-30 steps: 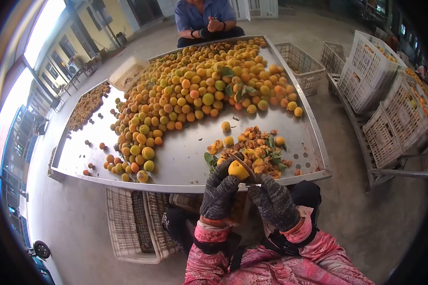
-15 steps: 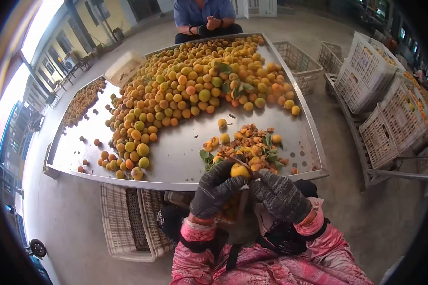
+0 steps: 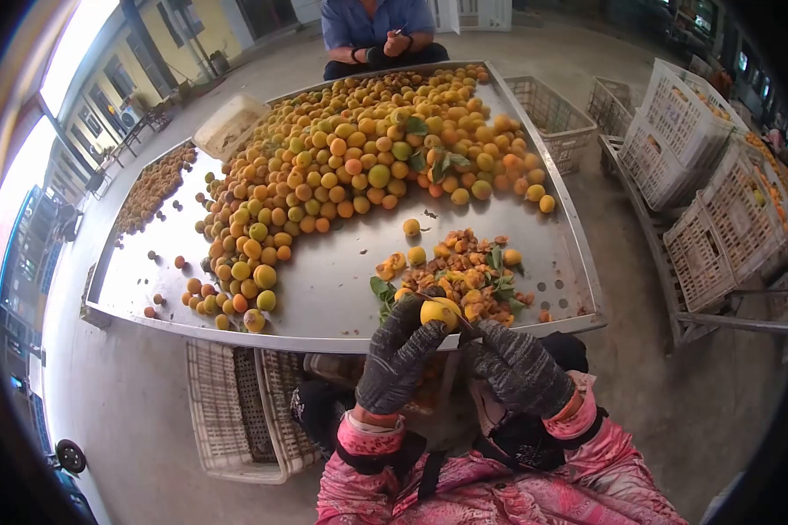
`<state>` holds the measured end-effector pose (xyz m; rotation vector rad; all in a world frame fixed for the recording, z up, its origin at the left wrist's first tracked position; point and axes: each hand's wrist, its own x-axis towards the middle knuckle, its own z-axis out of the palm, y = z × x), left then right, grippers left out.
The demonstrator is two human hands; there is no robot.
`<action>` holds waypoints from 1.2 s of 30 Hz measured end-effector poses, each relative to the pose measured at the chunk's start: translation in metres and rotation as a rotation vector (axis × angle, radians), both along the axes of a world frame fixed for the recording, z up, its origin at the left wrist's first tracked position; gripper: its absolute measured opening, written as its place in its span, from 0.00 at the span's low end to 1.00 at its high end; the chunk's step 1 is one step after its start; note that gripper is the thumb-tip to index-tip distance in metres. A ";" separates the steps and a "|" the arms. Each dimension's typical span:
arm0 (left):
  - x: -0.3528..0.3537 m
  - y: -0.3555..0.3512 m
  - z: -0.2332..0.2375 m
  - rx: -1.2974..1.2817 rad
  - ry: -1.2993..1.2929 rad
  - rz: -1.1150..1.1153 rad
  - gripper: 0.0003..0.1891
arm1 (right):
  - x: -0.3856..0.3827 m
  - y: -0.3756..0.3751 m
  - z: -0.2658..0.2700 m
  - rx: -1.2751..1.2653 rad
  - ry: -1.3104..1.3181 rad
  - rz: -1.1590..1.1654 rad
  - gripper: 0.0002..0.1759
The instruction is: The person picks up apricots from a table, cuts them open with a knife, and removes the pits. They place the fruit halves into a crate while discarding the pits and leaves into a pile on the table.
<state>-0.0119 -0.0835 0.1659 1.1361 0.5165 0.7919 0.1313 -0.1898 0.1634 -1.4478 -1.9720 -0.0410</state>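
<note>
My left hand (image 3: 397,360), in a dark grey knitted glove, grips a yellow apricot (image 3: 439,312) just over the table's near edge. Beside it my right hand (image 3: 518,366), gloved alike, has its fingers pinched close to the fruit. A thin dark edge runs from those fingers along the apricot; what it belongs to is hidden. Just beyond both hands lies a heap of torn, browned apricot pieces (image 3: 468,278) mixed with green leaves (image 3: 382,290). Two whole apricots rest at that heap's left side.
A large pile of apricots (image 3: 324,166) covers the far part of the metal table (image 3: 333,280). Plastic crates (image 3: 236,411) stand below on the left, others (image 3: 683,131) on a cart at right. Across the table sits a person in a blue shirt (image 3: 376,22).
The apricot has turned a little in my left hand, and more of its yellow side shows. Both hands stay in nearly the same place. The person opposite has shifted their hands slightly.
</note>
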 end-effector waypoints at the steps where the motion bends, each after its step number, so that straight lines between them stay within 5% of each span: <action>1: -0.001 -0.003 -0.006 -0.084 -0.018 0.023 0.20 | -0.005 0.001 0.005 -0.260 0.452 -0.038 0.17; 2: -0.001 -0.006 -0.011 -0.168 -0.036 0.044 0.21 | -0.011 0.003 0.008 -0.519 0.905 -0.077 0.18; 3: 0.003 -0.012 -0.015 -0.167 -0.035 0.043 0.21 | -0.018 0.004 -0.002 -0.518 0.906 -0.078 0.18; 5: 0.016 -0.024 -0.021 0.317 0.235 0.318 0.18 | -0.030 0.005 -0.031 -0.097 0.608 -0.175 0.17; 6: 0.022 -0.026 -0.019 0.022 0.060 0.333 0.17 | -0.029 0.004 -0.031 -0.097 0.606 -0.176 0.17; 8: 0.023 -0.028 -0.018 -0.059 0.024 0.311 0.16 | -0.023 -0.002 -0.032 -0.139 0.401 -0.172 0.18; 12: 0.012 -0.016 0.009 -0.203 0.054 0.102 0.15 | -0.018 -0.004 -0.021 -0.182 0.485 -0.141 0.20; 14: 0.003 -0.005 0.013 -0.176 0.071 0.001 0.15 | -0.018 -0.001 0.000 -0.373 1.141 -0.040 0.20; 15: -0.001 -0.002 0.013 -0.151 0.087 -0.100 0.14 | -0.008 -0.001 -0.002 -0.373 1.141 -0.042 0.20; 17: -0.009 0.006 0.008 -0.113 0.131 -0.140 0.14 | 0.016 -0.005 -0.012 -0.084 0.003 0.111 0.18; 19: -0.008 0.003 0.006 -0.069 0.172 -0.173 0.14 | 0.011 -0.004 -0.003 -0.198 0.086 0.057 0.17; 21: 0.005 -0.014 0.001 -0.199 0.012 0.110 0.15 | -0.008 0.003 -0.006 -0.315 0.174 0.003 0.16; 22: 0.010 -0.017 -0.006 -0.195 0.008 0.114 0.15 | -0.026 0.008 -0.019 -0.214 0.555 -0.061 0.17; 23: 0.015 -0.019 -0.017 0.220 0.096 0.232 0.16 | -0.036 0.009 -0.027 -0.107 0.937 -0.129 0.18; 24: 0.016 -0.021 -0.025 0.634 0.184 0.343 0.16 | -0.036 0.008 -0.026 -0.110 0.938 -0.131 0.18; 25: 0.013 -0.022 -0.029 0.632 0.186 0.343 0.16 | -0.034 0.007 -0.023 -0.167 0.900 -0.126 0.18; 27: 0.007 -0.021 -0.033 0.138 0.191 0.233 0.18 | -0.022 0.005 -0.017 -0.220 0.863 -0.125 0.18; 29: -0.001 -0.010 -0.038 0.081 0.107 0.143 0.19 | -0.001 0.001 -0.011 -0.036 0.142 0.060 0.18; 30: -0.004 -0.007 -0.038 0.030 0.025 0.056 0.20 | 0.002 -0.002 -0.007 -0.036 0.142 0.060 0.18; 32: 0.000 -0.008 -0.030 0.058 -0.012 0.079 0.20 | 0.005 -0.007 0.005 -0.596 1.034 0.104 0.18; 36: -0.001 -0.006 -0.023 0.031 0.000 0.036 0.21 | 0.014 0.004 0.028 -1.001 1.467 -0.001 0.19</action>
